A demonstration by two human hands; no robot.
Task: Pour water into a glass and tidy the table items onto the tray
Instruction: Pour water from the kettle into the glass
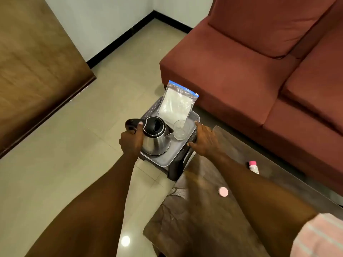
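Both bare forearms reach forward; the left hand (pixel 130 140) curls its fingers around a handle, thumb on top, while the right hand (pixel 204 139) grips an edge, knuckles up.

A grey tray (pixel 168 160) with perforated walls sits on a dark stool (pixel 174 172) that stands on the pale tiled floor (pixel 65 154), just off the far end of a brown glass-topped table (pixel 204 210). On the tray, the steel kettle (pixel 156 140) stands at the near left, and the clear glass (pixel 181 129) is just beside its spout, toward the right edge. A clear bag of white powder (pixel 176 104) leans up over the tray's far edge — tilted, not flat. On the table lie a round pink lid (pixel 223 191) near the middle and a small pink-capped bottle (pixel 254 166) on its side toward the right edge — well apart from each other.
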